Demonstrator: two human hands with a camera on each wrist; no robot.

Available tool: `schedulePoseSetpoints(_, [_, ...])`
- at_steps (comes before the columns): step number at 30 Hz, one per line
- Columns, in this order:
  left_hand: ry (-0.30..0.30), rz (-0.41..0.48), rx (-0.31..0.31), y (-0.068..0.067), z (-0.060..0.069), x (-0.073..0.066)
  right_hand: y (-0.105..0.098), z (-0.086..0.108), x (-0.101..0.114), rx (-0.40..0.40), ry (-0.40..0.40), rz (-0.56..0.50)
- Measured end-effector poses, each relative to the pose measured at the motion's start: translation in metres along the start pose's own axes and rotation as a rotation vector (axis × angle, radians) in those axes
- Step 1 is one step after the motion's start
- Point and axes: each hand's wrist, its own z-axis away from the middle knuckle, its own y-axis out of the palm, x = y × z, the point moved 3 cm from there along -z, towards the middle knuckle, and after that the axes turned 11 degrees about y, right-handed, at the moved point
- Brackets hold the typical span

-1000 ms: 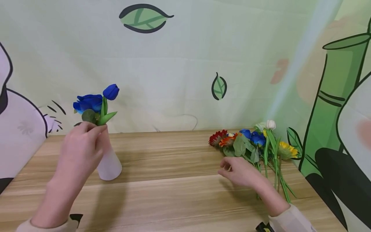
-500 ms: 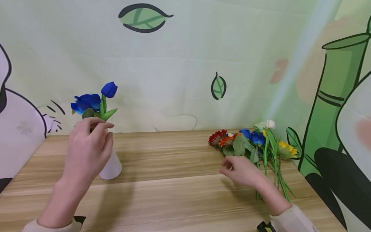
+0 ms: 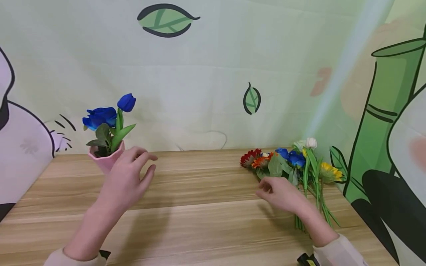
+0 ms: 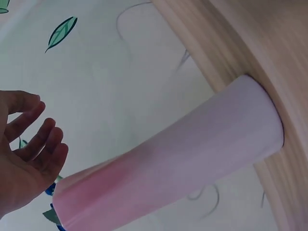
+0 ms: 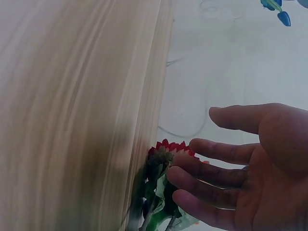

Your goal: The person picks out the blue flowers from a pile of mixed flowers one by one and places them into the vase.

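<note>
A blue rose [image 3: 101, 117] and a blue tulip [image 3: 126, 102] stand in a vase [image 4: 183, 159], pink at the mouth and pale lower down, at the left of the table. Just right of the vase, my left hand [image 3: 128, 181] hovers with loosely bent fingers and holds nothing; in the head view it hides the vase's lower part. My right hand [image 3: 281, 194] is at the near side of a pile of flowers, its fingers relaxed and nothing in them. The pile has a red flower [image 3: 250, 159], an orange flower [image 3: 263, 161], blue flowers [image 3: 295, 159] and a yellow flower [image 3: 329, 172].
The wooden table [image 3: 206, 229] runs back to a printed cloth backdrop [image 3: 199, 92] with leaf drawings. Green stems [image 3: 327, 212] from the pile point toward the near side. A white tulip [image 3: 311, 143] lies at the pile's back.
My left hand has let go at the flowers and moved right and down, away from the vase mouth. The two blue flowers stay in the vase. My right hand has barely moved.
</note>
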Motion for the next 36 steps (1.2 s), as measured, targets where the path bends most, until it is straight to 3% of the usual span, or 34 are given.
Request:
schedulePoseSetpoints(11, [-0.159,0.090,0.225,0.034,0.016,0.004,-0.004,0.003,-0.005,-0.019,0.023,-0.001])
schedulePoseSetpoints(15, [-0.190,0.107,0.294,0.044,0.023,0.007,-0.006,0.003,-0.009,-0.036,0.035,0.006])
schedulePoseSetpoints(23, [-0.201,0.125,0.333,0.047,0.030,0.012,-0.011,0.005,-0.017,-0.076,0.044,0.039])
schedulePoseSetpoints(36, [-0.206,0.142,0.383,0.046,0.032,0.016,-0.030,0.006,-0.030,-0.132,0.128,0.111])
